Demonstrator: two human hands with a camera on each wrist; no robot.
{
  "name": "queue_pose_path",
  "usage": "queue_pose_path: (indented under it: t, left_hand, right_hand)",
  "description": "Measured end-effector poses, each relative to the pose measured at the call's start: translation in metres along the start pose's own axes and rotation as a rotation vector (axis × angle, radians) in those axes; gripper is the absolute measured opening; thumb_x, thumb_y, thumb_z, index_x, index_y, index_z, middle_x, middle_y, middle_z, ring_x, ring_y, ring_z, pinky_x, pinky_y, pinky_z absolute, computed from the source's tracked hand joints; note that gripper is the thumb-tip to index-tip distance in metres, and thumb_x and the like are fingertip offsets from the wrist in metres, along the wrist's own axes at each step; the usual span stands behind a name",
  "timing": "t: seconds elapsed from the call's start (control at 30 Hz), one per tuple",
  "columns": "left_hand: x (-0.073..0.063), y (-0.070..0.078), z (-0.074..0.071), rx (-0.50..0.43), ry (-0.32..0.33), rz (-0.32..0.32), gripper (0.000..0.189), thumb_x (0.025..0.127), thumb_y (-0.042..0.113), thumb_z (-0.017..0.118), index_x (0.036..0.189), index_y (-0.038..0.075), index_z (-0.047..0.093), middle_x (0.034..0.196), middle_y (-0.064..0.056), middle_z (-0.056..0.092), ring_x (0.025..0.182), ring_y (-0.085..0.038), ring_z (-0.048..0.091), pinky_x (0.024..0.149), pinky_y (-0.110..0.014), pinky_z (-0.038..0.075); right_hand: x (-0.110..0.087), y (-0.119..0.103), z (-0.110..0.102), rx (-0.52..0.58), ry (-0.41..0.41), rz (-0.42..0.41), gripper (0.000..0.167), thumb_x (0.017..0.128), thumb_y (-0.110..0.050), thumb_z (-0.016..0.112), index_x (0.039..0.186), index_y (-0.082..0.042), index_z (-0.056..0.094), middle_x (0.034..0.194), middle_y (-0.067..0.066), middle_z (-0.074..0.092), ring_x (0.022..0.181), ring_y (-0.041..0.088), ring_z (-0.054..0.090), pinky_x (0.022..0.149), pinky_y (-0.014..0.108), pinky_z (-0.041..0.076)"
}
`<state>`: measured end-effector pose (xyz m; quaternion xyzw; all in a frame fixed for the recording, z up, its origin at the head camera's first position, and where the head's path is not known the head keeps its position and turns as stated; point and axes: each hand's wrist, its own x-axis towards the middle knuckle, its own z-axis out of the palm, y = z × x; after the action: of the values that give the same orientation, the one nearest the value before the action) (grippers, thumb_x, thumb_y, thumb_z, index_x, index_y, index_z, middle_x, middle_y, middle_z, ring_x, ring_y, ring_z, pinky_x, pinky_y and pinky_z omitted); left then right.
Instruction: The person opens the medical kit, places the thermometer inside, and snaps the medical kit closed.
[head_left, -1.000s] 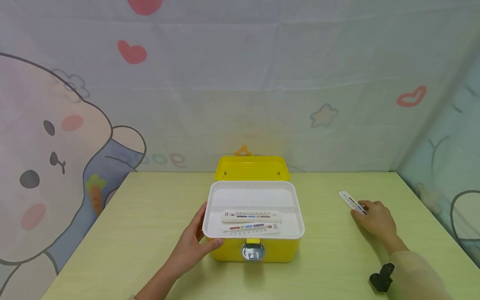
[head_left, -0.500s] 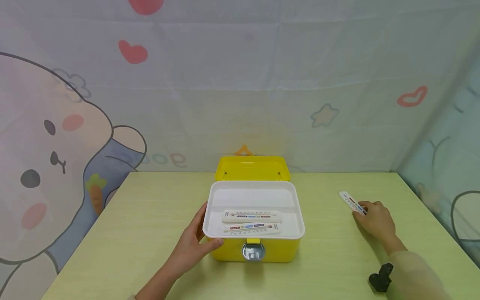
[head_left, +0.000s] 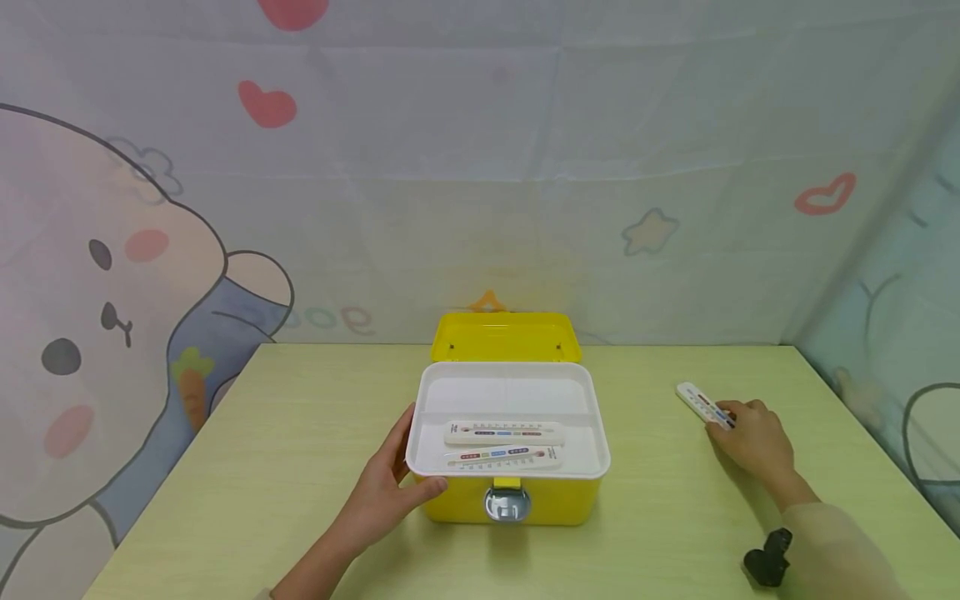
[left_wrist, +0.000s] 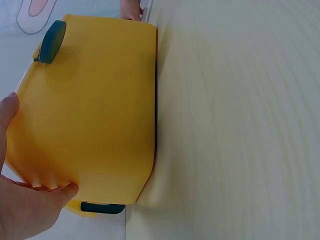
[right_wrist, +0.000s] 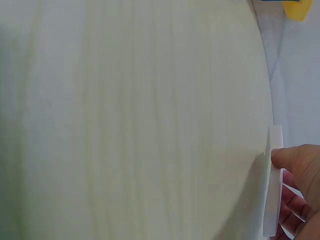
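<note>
A yellow storage box [head_left: 558,502] stands mid-table with its lid raised behind it. Its white inner tray [head_left: 506,390] bears two flat white wall thermometers, an upper one [head_left: 465,433] and a lower one [head_left: 465,460], with coloured bands. At the box's left front corner my left hand [head_left: 382,500] holds on, thumb on the front and fingers along the side. The left wrist view shows that hand [left_wrist: 27,210] against the yellow wall. Off to the right, my right hand [head_left: 753,437] pinches a third thermometer [head_left: 697,402]. In the right wrist view, the thumb lies along this thermometer's edge [right_wrist: 272,200].
The yellow lid [head_left: 506,337] leans back near the patterned cloth [head_left: 480,167] that hangs behind the table [head_left: 300,417]. A silver latch [head_left: 507,503] sits on the box front. A black device [head_left: 768,560] is by the right sleeve. Another cloth closes off the right side.
The thermometer in my right hand has tipped slightly, so more of its near edge shows. My right hand has shifted very little. The left hand and the box stay in place.
</note>
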<state>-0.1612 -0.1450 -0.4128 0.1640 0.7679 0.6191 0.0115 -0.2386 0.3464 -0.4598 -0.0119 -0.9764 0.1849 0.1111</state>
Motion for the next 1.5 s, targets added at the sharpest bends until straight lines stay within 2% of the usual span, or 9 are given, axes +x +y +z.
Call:
queue_pose_path:
  t: [0.17, 0.47, 0.83, 1.5]
  left_hand:
    - [-0.001, 0.001, 0.000, -0.004, 0.000, -0.015, 0.094, 0.075, 0.014, 0.076, 0.148, 0.024, 0.016, 0.145, 0.000, 0.035, 0.125, -0.021, 0.045, 0.106, -0.041, 0.033]
    - [-0.001, 0.000, 0.000, 0.000, -0.003, 0.014, 0.093, 0.076, 0.015, 0.076, 0.148, 0.024, 0.017, 0.145, -0.001, 0.036, 0.124, -0.021, 0.045, 0.106, -0.042, 0.033]
    - [0.000, 0.000, 0.001, -0.010, -0.007, 0.004, 0.093, 0.076, 0.013, 0.075, 0.147, 0.025, 0.017, 0.146, 0.000, 0.033, 0.126, -0.021, 0.043, 0.106, -0.043, 0.033]
    - [0.000, 0.000, 0.001, -0.013, -0.007, 0.002, 0.094, 0.076, 0.013, 0.076, 0.148, 0.025, 0.017, 0.146, 0.000, 0.034, 0.126, -0.022, 0.043, 0.106, -0.045, 0.032]
  right_hand:
    - [0.000, -0.003, -0.006, -0.002, 0.013, -0.027, 0.045, 0.082, -0.024, 0.063, 0.116, 0.005, 0.057, 0.103, 0.034, 0.050, 0.084, 0.046, 0.052, 0.056, 0.049, 0.044]
    - [0.004, -0.008, -0.017, -0.035, 0.038, -0.104, 0.042, 0.082, -0.021, 0.063, 0.114, 0.005, 0.059, 0.100, 0.033, 0.051, 0.081, 0.046, 0.052, 0.058, 0.052, 0.044]
    - [0.009, -0.019, -0.029, -0.030, 0.094, -0.197, 0.039, 0.079, -0.019, 0.067, 0.110, 0.004, 0.062, 0.094, 0.030, 0.054, 0.075, 0.040, 0.053, 0.057, 0.047, 0.042]
    - [0.014, -0.058, -0.050, -0.037, 0.111, -0.345, 0.038, 0.077, -0.017, 0.072, 0.110, 0.001, 0.065, 0.094, 0.024, 0.057, 0.072, 0.028, 0.052, 0.055, 0.035, 0.040]
